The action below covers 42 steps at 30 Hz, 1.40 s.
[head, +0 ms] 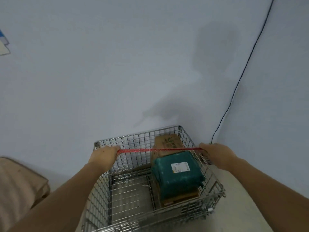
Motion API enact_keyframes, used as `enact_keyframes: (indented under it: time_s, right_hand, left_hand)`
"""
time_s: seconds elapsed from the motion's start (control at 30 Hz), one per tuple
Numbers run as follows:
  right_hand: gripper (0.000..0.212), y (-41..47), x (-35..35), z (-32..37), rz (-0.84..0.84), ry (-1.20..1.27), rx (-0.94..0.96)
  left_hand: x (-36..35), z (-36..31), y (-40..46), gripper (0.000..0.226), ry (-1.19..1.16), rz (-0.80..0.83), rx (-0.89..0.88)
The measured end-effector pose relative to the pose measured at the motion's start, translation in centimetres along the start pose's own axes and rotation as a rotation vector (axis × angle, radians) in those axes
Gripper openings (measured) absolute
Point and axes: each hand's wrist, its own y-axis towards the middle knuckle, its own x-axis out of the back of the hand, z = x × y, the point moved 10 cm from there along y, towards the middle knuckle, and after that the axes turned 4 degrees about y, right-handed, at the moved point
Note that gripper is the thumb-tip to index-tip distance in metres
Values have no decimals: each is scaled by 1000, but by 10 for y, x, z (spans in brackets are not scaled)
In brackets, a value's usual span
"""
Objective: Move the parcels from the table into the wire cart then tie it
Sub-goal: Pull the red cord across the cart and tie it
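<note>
You had the red strap stretched taut over the wire cart, left hand and right hand each clenched on an end; teal parcel sat on cardboard boxes inside; strap could slip and snap back

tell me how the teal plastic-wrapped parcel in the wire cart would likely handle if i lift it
The teal plastic-wrapped parcel keeps a boxy outline, so it probably lifts stiff, not floppy. Its glossy wrinkled wrap may be slippery. It lies flat on the brown cardboard box inside the wire cart, so tipping or rolling seems unlikely.
</note>
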Motion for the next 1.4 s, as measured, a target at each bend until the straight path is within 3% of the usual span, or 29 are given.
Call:
enact_keyframes:
  time_s: [0.13,0.27,0.57,0.7,0.83,1.1,1.27,1.4]
  right_hand:
    - [17,18,12,-49,-20,-12,2]
    - [26,52,15,-82,-5,128,14]
    - [27,174,0,-122,66,370,25]
    - [19,226,-15,-141,99,540,-21]
    - [20,266,-53,-157,130,749,-161]
    - [3,347,-139,-155,206,975,-251]
    - [12,393,-204,-139,198,1058,-232]
    - [7,412,-271,-122,278,1126,-269]
  left_hand:
    - [-1,-47,17,27,-46,43,76]
    - [-13,-73,38,34,-96,105,144]
    - [-68,-59,140,24,-203,202,304]
    - [-96,-58,189,35,-384,218,429]
    - [-128,-76,219,47,-680,236,568]
    - [-184,-153,265,46,-885,314,548]
    - [-254,-202,285,45,-1218,303,764]
    - [-316,-243,296,41,-1480,258,974]
